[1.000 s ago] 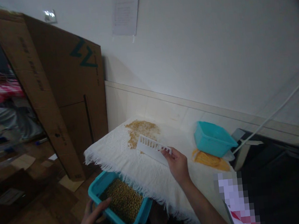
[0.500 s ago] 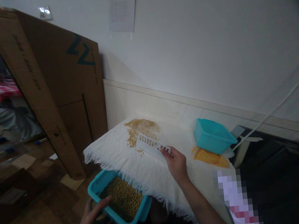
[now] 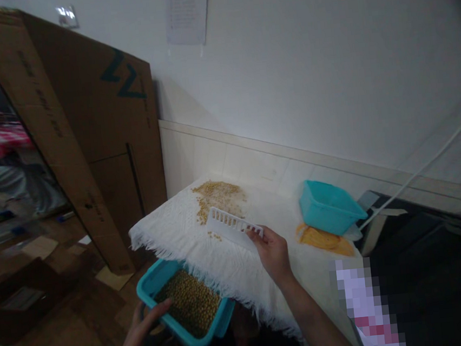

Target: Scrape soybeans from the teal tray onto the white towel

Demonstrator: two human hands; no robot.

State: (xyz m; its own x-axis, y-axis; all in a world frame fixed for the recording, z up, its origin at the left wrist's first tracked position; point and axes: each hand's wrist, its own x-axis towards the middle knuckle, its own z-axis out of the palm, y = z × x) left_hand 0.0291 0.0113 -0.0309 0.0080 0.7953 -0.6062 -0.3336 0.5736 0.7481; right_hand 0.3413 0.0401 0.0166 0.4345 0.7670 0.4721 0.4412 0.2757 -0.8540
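Note:
My left hand (image 3: pixel 148 333) grips the near rim of a teal plastic basket (image 3: pixel 154 275) full of yellowish beans, held below the fringed front edge of a white cloth (image 3: pixel 231 265). My right hand (image 3: pixel 273 253) is closed on one end of a white slotted plastic scraper (image 3: pixel 229 226), which rests on the cloth. Just beyond the scraper lies a pile of loose beans (image 3: pixel 218 193) at the cloth's far left.
A second teal basket (image 3: pixel 327 207) sits tilted at the cloth's right, over a patch of yellow grain (image 3: pixel 324 240). A large cardboard box (image 3: pixel 87 127) leans on the wall at left. A white cable (image 3: pixel 421 168) runs up right. A person sits far left.
The scraper and right hand have barely shifted. The basket in my left hand has edged slightly closer to the cloth's fringe.

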